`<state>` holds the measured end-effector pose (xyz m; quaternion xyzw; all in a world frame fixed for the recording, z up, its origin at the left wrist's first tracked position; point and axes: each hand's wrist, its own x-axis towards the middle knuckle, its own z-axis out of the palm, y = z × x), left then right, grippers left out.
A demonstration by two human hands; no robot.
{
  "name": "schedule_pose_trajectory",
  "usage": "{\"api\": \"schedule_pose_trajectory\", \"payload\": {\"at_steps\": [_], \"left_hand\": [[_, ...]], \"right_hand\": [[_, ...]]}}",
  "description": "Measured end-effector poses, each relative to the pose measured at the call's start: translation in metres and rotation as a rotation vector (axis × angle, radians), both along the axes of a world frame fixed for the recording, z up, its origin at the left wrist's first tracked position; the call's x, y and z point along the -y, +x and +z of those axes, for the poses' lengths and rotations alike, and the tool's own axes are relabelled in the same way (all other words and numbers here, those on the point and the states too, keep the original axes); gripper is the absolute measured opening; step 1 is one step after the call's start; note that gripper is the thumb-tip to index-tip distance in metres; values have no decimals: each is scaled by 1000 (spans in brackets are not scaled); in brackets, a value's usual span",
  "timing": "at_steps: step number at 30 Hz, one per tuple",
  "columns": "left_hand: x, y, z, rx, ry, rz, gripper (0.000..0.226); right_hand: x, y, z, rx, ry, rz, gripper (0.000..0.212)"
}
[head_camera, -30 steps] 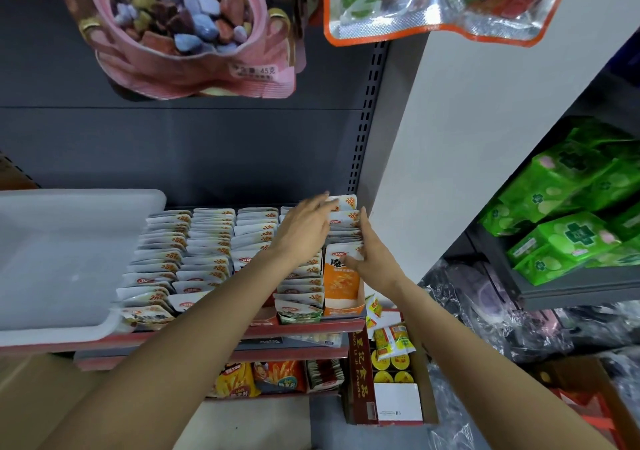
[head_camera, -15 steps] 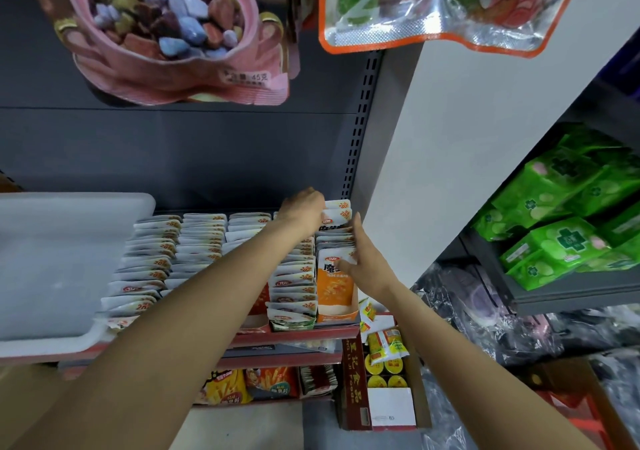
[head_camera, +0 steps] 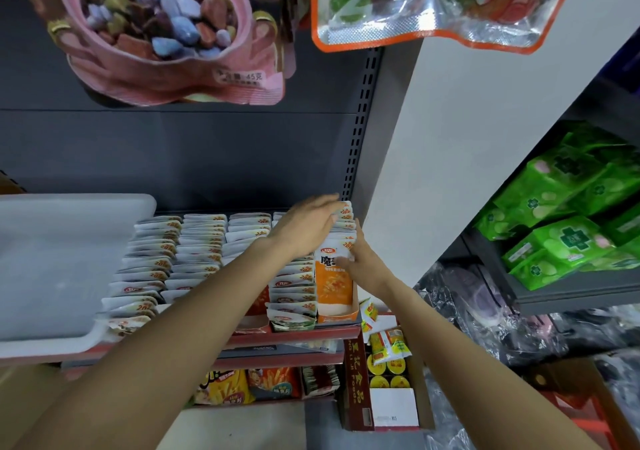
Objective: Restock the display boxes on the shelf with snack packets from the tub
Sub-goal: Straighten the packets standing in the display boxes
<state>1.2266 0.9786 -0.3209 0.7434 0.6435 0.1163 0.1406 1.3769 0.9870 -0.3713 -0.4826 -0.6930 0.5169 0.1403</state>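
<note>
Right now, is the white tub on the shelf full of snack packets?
No, the white tub on the shelf shows only its bare inside, with no packets in it.

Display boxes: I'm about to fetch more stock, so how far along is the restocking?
Done: the rows of packets look packed full. In hand: left hand and right hand are at the rightmost display box, settling its packets. Left: the tub's contents aren't visible.

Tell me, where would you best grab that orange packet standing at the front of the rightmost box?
Probably pinch the orange packet by its white top edge, coming from above: it stands upright, the box's front lip hides its bottom, and neighbouring packets press behind.
</note>
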Motion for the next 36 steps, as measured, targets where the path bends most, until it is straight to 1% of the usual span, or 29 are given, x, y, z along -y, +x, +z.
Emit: {"api": "schedule_pose_trajectory", "payload": {"at_steps": [2, 4, 7, 10, 13, 17, 21, 25, 28, 31, 34, 36], "left_hand": [[5, 1, -6, -86, -75, -60, 49], [8, 2, -10, -143, -108, -72, 53], [12, 2, -13, -242, -81, -105, 58], [19, 5, -18, -325, -98, -157, 66], [25, 8, -18, -369, -101, -130, 73], [29, 13, -16, -340, -115, -114, 80], [33, 11, -12, -260, -95, -100, 76], [35, 11, -13, -249, -98, -102, 74], [35, 10, -13, -248, -105, -89, 70], [35, 11, -13, -191, -72, -68, 61], [36, 11, -10, -99, 65, -34, 46], [36, 9, -8, -84, 123, -30, 37]], "right_hand": [[-1, 0, 1, 19, -16, 36, 91], [-1, 0, -2, 18, -54, 17, 97], [0, 3, -8, 25, -47, -28, 96], [2, 8, -10, 19, 28, -54, 94], [7, 5, -8, 1, 92, -22, 92], [4, 1, -10, 10, 86, -43, 92], [2, 5, -12, 5, 58, -71, 97], [3, 8, -13, -11, 59, -66, 102], [4, 10, -15, -28, 43, -72, 97], [7, 12, -10, -35, 49, -97, 91], [12, 17, -5, -58, 46, -144, 85], [18, 19, -3, -2, 157, -217, 75]]}}
